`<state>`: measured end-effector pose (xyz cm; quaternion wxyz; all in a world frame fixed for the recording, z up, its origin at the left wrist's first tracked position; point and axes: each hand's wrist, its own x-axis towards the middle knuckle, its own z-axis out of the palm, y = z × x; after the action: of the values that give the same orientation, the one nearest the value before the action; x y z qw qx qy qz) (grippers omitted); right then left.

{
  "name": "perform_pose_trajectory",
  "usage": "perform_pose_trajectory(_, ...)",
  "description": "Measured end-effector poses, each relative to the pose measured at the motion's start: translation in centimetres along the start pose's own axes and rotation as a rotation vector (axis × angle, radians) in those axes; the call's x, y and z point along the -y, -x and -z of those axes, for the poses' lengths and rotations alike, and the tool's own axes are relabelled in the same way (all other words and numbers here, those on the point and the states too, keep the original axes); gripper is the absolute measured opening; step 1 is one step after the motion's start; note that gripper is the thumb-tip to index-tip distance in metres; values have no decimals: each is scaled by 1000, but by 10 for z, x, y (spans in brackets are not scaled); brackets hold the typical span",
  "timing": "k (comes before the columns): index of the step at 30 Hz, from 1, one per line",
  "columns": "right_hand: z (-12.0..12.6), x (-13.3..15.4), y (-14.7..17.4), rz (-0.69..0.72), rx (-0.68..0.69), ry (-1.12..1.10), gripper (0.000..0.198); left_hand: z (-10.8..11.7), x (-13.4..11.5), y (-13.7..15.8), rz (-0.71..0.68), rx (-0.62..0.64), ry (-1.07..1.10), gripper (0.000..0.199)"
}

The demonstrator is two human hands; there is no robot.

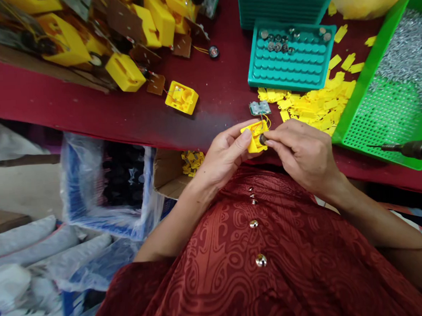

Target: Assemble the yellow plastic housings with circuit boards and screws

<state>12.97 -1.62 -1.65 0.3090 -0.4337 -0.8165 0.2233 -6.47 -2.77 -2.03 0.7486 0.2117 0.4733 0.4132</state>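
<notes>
Near the table's front edge, my left hand (228, 150) is closed around a small yellow plastic housing (255, 139), its hollow side showing. Wires run from the housing to a green circuit board (260, 108) just beyond it. My right hand (298, 148) pinches a small dark round part (263, 139) at the housing's right side; it looks like a button cell, though the fingertips partly cover it. Whether that part is seated inside the housing I cannot tell. Another open yellow housing (181, 97) lies on the table to the left, wired to a brown board (156, 84).
A teal tray (288, 76) holds several round metal cells. Yellow flat pieces (310, 108) are heaped below it. On the right, a green basket (364, 117) contains silvery screws, with a screwdriver bit (387, 147) jutting over it. Yellow housings (125, 73) pile up at left.
</notes>
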Motion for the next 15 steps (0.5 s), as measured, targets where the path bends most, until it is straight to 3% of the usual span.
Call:
perform_pose_trajectory(6,-3,-2,2,-66,-23,7,17,-1,1,-1,-3,2,-9,50)
perform_pose_trajectory(11,0,1,3,-8,-4,59,21,0,4,0,-41,3,-110,54)
perform_pose_trajectory(15,-1,4,4,41,2,132,28,-3,4,2,-55,-2,-116,46)
